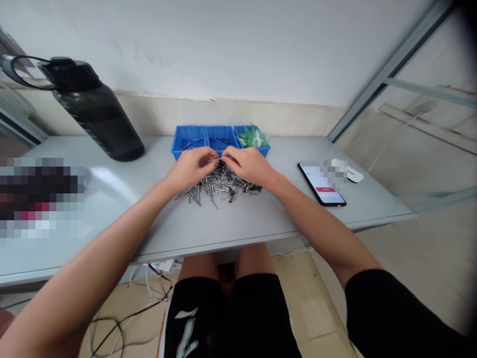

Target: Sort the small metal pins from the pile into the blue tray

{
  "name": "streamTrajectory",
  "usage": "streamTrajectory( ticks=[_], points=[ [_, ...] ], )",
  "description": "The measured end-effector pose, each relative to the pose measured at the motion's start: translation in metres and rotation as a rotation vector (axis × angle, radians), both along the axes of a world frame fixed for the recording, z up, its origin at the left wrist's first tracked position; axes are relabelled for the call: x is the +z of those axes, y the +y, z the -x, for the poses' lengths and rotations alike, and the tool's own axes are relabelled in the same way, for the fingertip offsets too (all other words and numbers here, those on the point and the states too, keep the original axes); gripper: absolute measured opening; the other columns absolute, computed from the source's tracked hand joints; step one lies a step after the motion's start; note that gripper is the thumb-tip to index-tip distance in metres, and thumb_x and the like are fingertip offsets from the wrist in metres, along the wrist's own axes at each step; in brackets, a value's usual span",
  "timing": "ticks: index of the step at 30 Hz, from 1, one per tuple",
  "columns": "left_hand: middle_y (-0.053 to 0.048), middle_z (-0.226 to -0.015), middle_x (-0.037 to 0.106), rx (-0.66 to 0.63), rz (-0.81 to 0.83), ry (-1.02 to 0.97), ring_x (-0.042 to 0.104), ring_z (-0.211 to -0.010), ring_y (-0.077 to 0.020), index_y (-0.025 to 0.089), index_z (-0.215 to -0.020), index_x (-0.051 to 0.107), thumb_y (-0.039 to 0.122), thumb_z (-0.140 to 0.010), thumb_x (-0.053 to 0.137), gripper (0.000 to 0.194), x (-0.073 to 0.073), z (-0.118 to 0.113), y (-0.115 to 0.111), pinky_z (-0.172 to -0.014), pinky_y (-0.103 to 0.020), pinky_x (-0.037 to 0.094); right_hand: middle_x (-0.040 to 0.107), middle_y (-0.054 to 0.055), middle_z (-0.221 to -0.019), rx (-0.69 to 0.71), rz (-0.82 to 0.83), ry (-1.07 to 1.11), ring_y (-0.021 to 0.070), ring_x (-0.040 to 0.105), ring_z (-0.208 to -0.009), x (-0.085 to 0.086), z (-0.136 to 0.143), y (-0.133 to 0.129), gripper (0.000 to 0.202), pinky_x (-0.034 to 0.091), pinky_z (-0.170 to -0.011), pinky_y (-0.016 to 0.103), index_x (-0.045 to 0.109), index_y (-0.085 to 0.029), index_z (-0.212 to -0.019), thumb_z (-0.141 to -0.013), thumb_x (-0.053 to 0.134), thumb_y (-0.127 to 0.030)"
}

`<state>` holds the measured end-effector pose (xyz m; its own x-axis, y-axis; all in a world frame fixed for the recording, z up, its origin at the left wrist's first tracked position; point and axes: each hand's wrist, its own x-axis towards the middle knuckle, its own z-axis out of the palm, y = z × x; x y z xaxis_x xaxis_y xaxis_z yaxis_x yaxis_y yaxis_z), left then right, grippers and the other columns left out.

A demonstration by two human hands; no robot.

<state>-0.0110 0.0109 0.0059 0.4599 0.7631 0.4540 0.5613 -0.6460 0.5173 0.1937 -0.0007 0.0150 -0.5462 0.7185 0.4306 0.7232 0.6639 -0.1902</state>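
Rivet-like metal pins (212,188), silver and dark, lie in a loose heap on a grey table (257,223), between its middle and its back edge. Near the table's back left corner stands a dark water bottle (106,119). Three blue bins (178,151) sit side by side by the back edge; green pieces (251,137) fill the right one. Above the heap, the left hand (192,166) and right hand (248,164) appear to pinch opposite ends of one slim pin (214,160). Toward the right edge lie a phone (325,186) and a white mouse (354,174).

A wide swing of the right forearm could nudge the phone. A dragging wrist could spread the heap toward the front edge, spilling pieces to the floor. Least to see, easiest to lose: the slim pin looks smooth, so a loosened pinch could drop it among its lookalikes.
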Motion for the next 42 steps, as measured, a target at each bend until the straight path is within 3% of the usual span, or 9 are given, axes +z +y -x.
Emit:
streamTrajectory(
  ticks=[6, 13, 17, 25, 32, 42],
  points=[
    [-0.003, -0.088, 0.071, 0.022, -0.039, 0.034, 0.063, -0.076, -0.0154, 0.017, -0.095, 0.069, 0.028, -0.085, 0.056, 0.019, -0.0003, 0.0019, 0.0002, -0.07, -0.026, 0.049, 0.063, 0.002, -0.074, 0.012, 0.015, -0.014, 0.0154, 0.054, -0.067, -0.0001, 0.0, 0.0007, 0.024, 0.028, -0.063, 0.027, 0.061, -0.018, -0.099, -0.098, 0.041, -0.031],
    [-0.004, -0.084, 0.07, 0.082, -0.089, 0.088, 0.062, -0.072, -0.0158, 0.018, -0.091, 0.07, 0.037, -0.089, 0.055, 0.024, 0.0027, 0.0043, -0.0006, -0.069, -0.028, 0.048, 0.061, 0.0, -0.072, -0.005, 0.052, 0.01, 0.0145, 0.051, -0.065, 0.0024, -0.0023, 0.0007, 0.023, 0.028, -0.064, 0.027, 0.06, -0.019, -0.099, -0.098, 0.041, -0.032],
    [-0.004, -0.085, 0.07, 0.055, -0.102, 0.053, 0.063, -0.073, -0.0155, 0.018, -0.092, 0.07, 0.037, -0.088, 0.056, 0.024, 0.0052, 0.0043, -0.0017, -0.07, -0.027, 0.049, 0.062, 0.001, -0.074, -0.002, 0.063, -0.006, 0.0152, 0.052, -0.067, 0.0018, -0.0017, 0.0005, 0.023, 0.029, -0.065, 0.027, 0.06, -0.019, -0.099, -0.098, 0.041, -0.032],
    [-0.003, -0.084, 0.069, -0.011, -0.028, -0.072, 0.064, -0.076, -0.0146, 0.018, -0.09, 0.069, 0.034, -0.085, 0.06, 0.02, 0.0076, -0.0008, -0.0059, -0.068, -0.025, 0.051, 0.067, 0.003, -0.083, 0.033, 0.049, -0.058, 0.0157, 0.056, -0.07, -0.0017, -0.0019, 0.0019, 0.025, 0.03, -0.065, 0.028, 0.062, -0.019, -0.101, -0.098, 0.04, -0.03],
    [-0.005, -0.095, 0.07, 0.048, 0.051, -0.118, 0.065, -0.087, -0.018, 0.017, -0.089, 0.063, 0.038, -0.085, 0.059, 0.022, 0.0093, -0.0004, -0.0089, -0.076, -0.029, 0.054, 0.065, 0.001, -0.078, 0.057, 0.044, 0.066, 0.0156, 0.056, -0.072, 0.0014, -0.0025, 0.0009, 0.024, 0.033, -0.067, 0.027, 0.061, -0.019, -0.099, -0.097, 0.043, -0.034],
    [-0.003, -0.08, 0.068, 0.005, -0.001, -0.025, 0.062, -0.072, -0.0151, 0.017, -0.088, 0.063, 0.035, -0.086, 0.055, 0.02, 0.0067, 0.0004, -0.0053, -0.068, -0.026, 0.051, 0.067, 0.003, -0.082, 0.059, 0.03, 0.145, 0.0164, 0.058, -0.079, -0.0006, 0.0002, -0.0003, 0.028, 0.035, -0.07, 0.027, 0.06, -0.018, -0.107, -0.098, 0.044, -0.038]
  ],
)
